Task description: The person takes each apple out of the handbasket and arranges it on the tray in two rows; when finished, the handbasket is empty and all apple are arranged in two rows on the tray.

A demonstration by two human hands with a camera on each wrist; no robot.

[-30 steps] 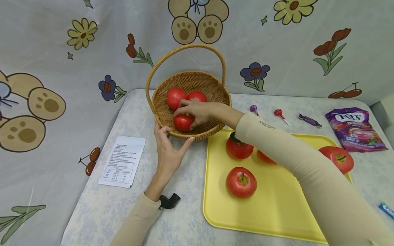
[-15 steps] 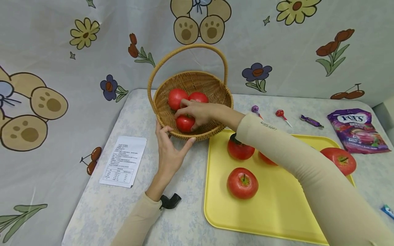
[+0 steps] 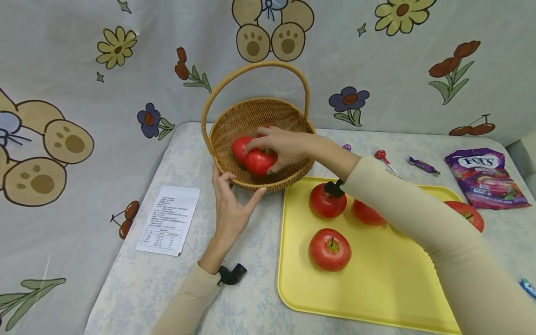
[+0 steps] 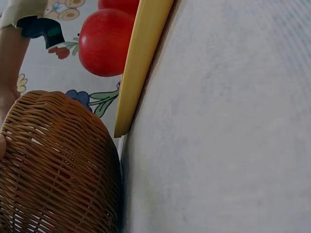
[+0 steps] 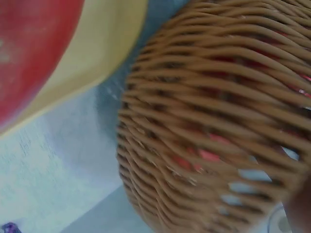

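In the head view a wicker basket (image 3: 293,118) with a tall arched handle tilts toward me at the table's back. My right hand (image 3: 286,144) reaches inside it and grips a red apple (image 3: 258,163), fingers and thumb round its sides. Behind that lies another apple (image 3: 239,148), partly covered; a sliver of red shows past the knuckles. My left hand (image 3: 232,209) holds the basket's near side from below, thumb and fingers spread against the weave. In the left wrist view a fingertip (image 4: 2,146) touches the basket's outer wall (image 4: 58,170).
Right of the basket lies a yellow tray (image 3: 360,288) bearing several apples, one of them (image 3: 330,250) near its left side. Lollipops, a wrapped candy (image 3: 423,165) and a purple candy bag (image 3: 485,179) lie behind it. A white printed packet (image 3: 168,221) is at left.
My right hand has shifted right and up inside the basket, bringing the gripped apple along. The apple behind has shifted toward me. My left hand keeps its place on the basket.
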